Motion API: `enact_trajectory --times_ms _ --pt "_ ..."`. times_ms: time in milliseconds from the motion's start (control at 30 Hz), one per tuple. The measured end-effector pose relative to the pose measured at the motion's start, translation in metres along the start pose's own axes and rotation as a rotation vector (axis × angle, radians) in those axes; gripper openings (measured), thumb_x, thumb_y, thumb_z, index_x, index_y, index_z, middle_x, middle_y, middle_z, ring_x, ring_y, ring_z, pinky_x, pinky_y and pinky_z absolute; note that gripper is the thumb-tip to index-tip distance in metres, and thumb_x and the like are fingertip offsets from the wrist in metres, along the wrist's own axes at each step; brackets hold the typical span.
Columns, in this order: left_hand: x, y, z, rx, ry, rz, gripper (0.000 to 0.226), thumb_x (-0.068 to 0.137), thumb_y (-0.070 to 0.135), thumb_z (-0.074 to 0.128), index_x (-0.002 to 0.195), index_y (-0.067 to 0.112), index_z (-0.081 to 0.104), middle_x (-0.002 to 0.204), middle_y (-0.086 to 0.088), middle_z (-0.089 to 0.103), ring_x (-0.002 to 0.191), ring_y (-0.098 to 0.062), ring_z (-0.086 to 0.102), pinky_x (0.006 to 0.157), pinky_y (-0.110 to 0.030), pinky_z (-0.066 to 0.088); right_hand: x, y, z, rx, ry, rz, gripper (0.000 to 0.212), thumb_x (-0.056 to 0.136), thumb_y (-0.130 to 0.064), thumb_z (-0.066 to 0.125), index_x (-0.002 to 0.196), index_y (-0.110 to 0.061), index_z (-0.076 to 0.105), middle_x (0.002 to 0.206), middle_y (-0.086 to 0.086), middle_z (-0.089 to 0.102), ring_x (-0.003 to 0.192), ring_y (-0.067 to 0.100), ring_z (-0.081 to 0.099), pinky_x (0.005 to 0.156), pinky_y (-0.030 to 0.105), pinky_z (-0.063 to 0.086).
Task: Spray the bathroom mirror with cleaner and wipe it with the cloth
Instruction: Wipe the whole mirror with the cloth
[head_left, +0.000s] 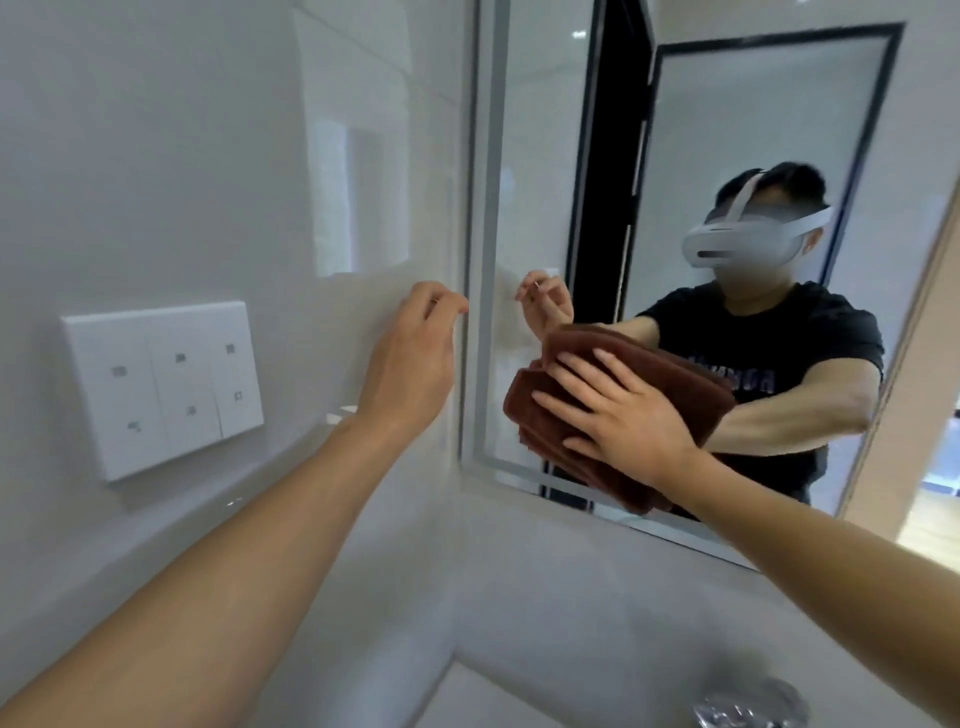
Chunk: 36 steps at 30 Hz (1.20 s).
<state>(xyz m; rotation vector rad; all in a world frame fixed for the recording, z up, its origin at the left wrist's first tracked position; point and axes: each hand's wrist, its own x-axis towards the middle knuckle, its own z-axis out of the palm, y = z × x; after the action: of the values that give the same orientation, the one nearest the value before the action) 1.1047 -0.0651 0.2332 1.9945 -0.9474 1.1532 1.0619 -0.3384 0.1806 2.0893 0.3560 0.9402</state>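
Nearest the camera, low in the view, the white basin (519, 691) shows one pale edge, with a chrome tap (748, 709) at the bottom right, too blurred to make out its shape. Both forearms reach up and away from here toward the wall. The left hand (410, 358) rests at the tiled wall (208, 156) just beside the mirror's left frame edge, its fingers loosely curled and holding nothing; it looks placed there to steady the body while the other arm works, though whether the fingertips truly touch the tile is hard to say. Left of it on the same wall sits a white switch panel (163, 387), well apart from the hands. The right hand (618, 415) lies flat with straight, spread fingers on a folded brown cloth (540, 410), pressing it against the glass of the bathroom mirror (535, 156) near its lower left corner. The flat palm spreads pressure over the whole pad, which suits a wiping stroke better than a pinch would. The cloth is folded thick, probably to give a firm, clean face. No spray bottle is in sight, so the task seems to be in its wiping stage. Farthest off, the mirror reflects the person with a white headset and dark shirt, a black-framed door behind them.
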Motion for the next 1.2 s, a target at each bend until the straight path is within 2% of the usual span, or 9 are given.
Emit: enact_trajectory --times_ms 100,200,400,600,700,800,900,1067,1200 --pt "0.024 0.009 -0.003 0.021 0.039 0.017 0.029 0.094 -0.005 0.046 0.118 0.001 0.061 0.123 -0.014 0.054 0.106 -0.030 0.058 0.085 -0.046 0.051 0.016 0.063 -0.028 -0.066 0.069 0.147 0.066 0.095 -0.055 0.049 0.153 -0.029 0.033 0.163 0.012 0.025 0.152 0.030 0.016 0.124 0.051 0.007" --pt "0.046 0.019 -0.003 0.043 0.090 0.017 0.028 0.096 0.000 0.045 0.119 0.002 0.061 0.125 -0.012 0.055 0.108 -0.028 0.057 0.080 -0.042 0.050 0.030 0.090 -0.042 -0.099 0.100 0.271 0.064 0.098 -0.057 0.041 0.155 -0.030 0.028 0.165 0.011 0.019 0.153 0.029 0.012 0.124 0.051 0.006" --pt "0.050 0.026 0.012 0.032 0.123 0.001 0.027 0.096 0.006 0.046 0.119 0.008 0.061 0.126 -0.008 0.054 0.110 -0.024 0.055 0.079 -0.037 0.049 0.028 0.036 -0.015 -0.018 0.191 0.480 0.066 0.099 -0.051 0.042 0.157 -0.026 0.022 0.165 0.012 0.016 0.153 0.032 0.008 0.124 0.053 0.003" --pt "0.004 0.016 0.047 0.054 0.039 0.047 0.023 0.099 0.007 0.045 0.115 0.004 0.061 0.121 -0.011 0.057 0.105 -0.028 0.056 0.079 -0.044 0.051 -0.013 -0.084 0.039 0.122 -0.018 0.064 0.065 0.099 -0.042 0.049 0.155 -0.018 0.028 0.162 0.012 0.025 0.152 0.032 0.015 0.124 0.050 -0.004" --pt "-0.017 0.007 0.057 0.070 -0.004 0.045 0.021 0.101 0.011 0.048 0.114 0.005 0.062 0.122 -0.011 0.057 0.105 -0.027 0.057 0.078 -0.042 0.052 -0.024 -0.099 0.047 0.099 -0.105 0.013 0.067 0.096 -0.041 0.054 0.154 -0.019 0.031 0.161 0.011 0.026 0.152 0.031 0.017 0.124 0.048 -0.007" --pt "-0.019 0.001 0.056 0.079 -0.027 0.024 0.021 0.100 0.016 0.050 0.115 0.006 0.063 0.125 -0.011 0.056 0.109 -0.029 0.056 0.084 -0.045 0.051 -0.025 -0.080 0.035 0.070 -0.112 0.010 0.062 0.096 -0.042 0.054 0.153 -0.024 0.035 0.161 0.008 0.029 0.152 0.028 0.019 0.124 0.046 -0.004" --pt "-0.002 0.001 0.042 0.085 0.015 0.011 0.023 0.099 0.018 0.052 0.115 0.006 0.063 0.126 -0.013 0.056 0.109 -0.031 0.057 0.086 -0.047 0.050 -0.005 -0.031 0.006 0.048 -0.001 0.127 0.058 0.095 -0.040 0.056 0.150 -0.026 0.042 0.158 0.008 0.037 0.149 0.028 0.027 0.124 0.046 0.002" --pt "0.029 0.010 0.016 0.070 0.152 0.004 0.026 0.099 0.019 0.051 0.118 0.005 0.062 0.126 -0.013 0.055 0.110 -0.030 0.055 0.087 -0.044 0.048 0.060 0.058 -0.039 -0.016 0.092 0.332 0.064 0.094 -0.044 0.053 0.153 -0.028 0.035 0.163 0.010 0.025 0.152 0.030 0.016 0.124 0.051 0.008" --pt "0.035 0.015 0.009 0.056 0.205 0.008 0.030 0.099 0.022 0.048 0.121 0.007 0.061 0.129 -0.011 0.053 0.111 -0.028 0.054 0.089 -0.045 0.047 0.064 0.051 -0.035 -0.020 0.093 0.375 0.068 0.096 -0.046 0.053 0.155 -0.024 0.029 0.164 0.011 0.021 0.153 0.030 0.012 0.124 0.053 0.007"
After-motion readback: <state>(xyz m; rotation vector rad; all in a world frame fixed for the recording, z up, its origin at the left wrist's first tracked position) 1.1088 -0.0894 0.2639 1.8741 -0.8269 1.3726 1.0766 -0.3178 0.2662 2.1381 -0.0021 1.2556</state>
